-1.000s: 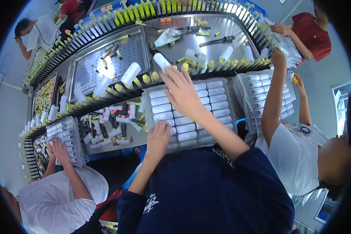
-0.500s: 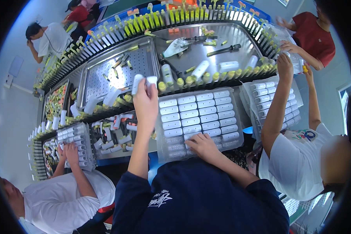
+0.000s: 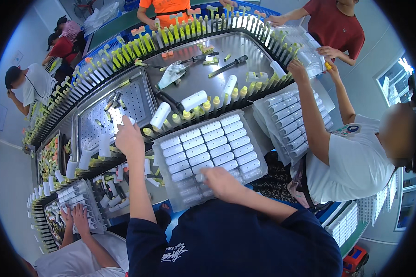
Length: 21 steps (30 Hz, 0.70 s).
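Note:
My left hand [image 3: 130, 138] reaches to the near edge of the rack, fingers closed on a white plastic casing [image 3: 132, 121] that they mostly hide. My right hand [image 3: 223, 183] is low over a clear plastic tray [image 3: 189, 196], closed around another white casing [image 3: 199, 177] whose end shows at the fingertips. Rows of white casings [image 3: 219, 151] fill the far part of this tray, and its near pockets show bare clear plastic. Beside my left hand, a loose white casing [image 3: 161, 115] stands tilted on the rack of yellow-topped posts [image 3: 216, 101].
Beyond the rack are a perforated metal tray [image 3: 90, 111] with small dark parts and a steel tray [image 3: 203, 41] holding a white glove [image 3: 172, 74] and black tools. On the right, a co-worker in white reaches over another filled tray [image 3: 286, 115]. Another co-worker's hands [image 3: 76, 217] are at lower left.
The view has turned, and the scene sits differently. My left hand has moved left along the rack; the white pieces near it show less. My right hand now shows a casing end at its fingertips.

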Tool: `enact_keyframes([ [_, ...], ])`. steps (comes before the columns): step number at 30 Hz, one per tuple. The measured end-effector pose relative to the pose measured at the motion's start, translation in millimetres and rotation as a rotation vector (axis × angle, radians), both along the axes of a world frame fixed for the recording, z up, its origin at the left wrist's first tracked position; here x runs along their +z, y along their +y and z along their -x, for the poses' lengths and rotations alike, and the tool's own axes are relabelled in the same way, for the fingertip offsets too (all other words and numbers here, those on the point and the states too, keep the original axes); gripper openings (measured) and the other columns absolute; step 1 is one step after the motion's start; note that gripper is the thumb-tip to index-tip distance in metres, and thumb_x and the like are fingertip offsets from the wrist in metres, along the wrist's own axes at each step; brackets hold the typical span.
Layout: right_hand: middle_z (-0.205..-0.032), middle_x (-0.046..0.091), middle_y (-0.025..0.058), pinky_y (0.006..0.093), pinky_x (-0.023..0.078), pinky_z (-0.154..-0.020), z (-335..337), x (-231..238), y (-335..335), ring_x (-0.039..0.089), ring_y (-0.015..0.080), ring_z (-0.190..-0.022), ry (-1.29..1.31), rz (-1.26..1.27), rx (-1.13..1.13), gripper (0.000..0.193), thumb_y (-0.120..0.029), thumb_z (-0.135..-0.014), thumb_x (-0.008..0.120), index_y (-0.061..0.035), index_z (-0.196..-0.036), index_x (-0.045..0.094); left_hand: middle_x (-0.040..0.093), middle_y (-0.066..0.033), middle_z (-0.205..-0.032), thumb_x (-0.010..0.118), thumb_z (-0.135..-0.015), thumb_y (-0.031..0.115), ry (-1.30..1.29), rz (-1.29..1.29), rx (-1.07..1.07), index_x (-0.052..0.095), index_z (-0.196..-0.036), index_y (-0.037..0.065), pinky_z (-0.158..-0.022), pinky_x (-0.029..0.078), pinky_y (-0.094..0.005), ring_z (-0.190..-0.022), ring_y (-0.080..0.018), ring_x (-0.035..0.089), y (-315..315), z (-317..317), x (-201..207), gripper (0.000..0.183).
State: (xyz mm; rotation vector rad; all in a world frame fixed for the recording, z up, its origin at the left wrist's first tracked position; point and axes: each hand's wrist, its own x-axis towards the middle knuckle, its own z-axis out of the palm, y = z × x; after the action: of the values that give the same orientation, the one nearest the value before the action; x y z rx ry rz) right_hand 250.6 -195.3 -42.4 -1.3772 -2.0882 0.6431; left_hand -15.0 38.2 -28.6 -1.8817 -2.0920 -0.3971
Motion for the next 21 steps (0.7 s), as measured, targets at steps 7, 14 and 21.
enact_keyframes([
  [7, -0.097, 0.068, 0.013, 0.0365, 0.056, -0.079, -84.1, 30.8, 106.5, 0.072, 0.0199, -0.088, 0.535, -0.195, -0.597, 0.029, -0.007, -0.111, 0.053, 0.0045, -0.137, 0.056, 0.057, -0.0215, -0.141, 0.076, -0.094, 0.021, -0.005, -0.327, -0.078, 0.052, -0.147, 0.004, -0.114, 0.042, -0.0566, -0.133, -0.0407, 0.054, -34.3, 47.8, -9.4, 0.061],
  [14, -0.109, 0.071, 0.032, 0.0518, 0.055, -0.087, -137.1, 43.4, 225.8, 0.071, 0.0483, -0.101, 0.062, -0.48, -0.6, 0.033, -0.017, -0.108, 0.059, 0.0086, -0.128, 0.063, 0.062, -0.0229, -0.134, 0.074, -0.094, 0.01, -0.481, -0.169, -0.336, 0.06, -0.134, -0.002, -0.111, 0.045, -0.0535, -0.131, -0.0428, 0.057, -162.4, -16.7, -55.2, 0.044],
  [21, -0.121, 0.069, 0.0265, 0.0454, 0.062, -0.081, -27.2, 34.4, 236.7, 0.073, 0.0394, -0.107, -0.476, -0.255, -0.542, 0.045, -0.02, -0.102, 0.066, 0.0081, -0.134, 0.052, 0.067, -0.017, -0.124, 0.075, -0.09, 0.003, -0.552, 0.12, -0.722, 0.07, -0.117, 0.0, -0.104, 0.05, -0.0489, -0.12, -0.0394, 0.063, -206.5, -55.7, -68.6, 0.028],
])
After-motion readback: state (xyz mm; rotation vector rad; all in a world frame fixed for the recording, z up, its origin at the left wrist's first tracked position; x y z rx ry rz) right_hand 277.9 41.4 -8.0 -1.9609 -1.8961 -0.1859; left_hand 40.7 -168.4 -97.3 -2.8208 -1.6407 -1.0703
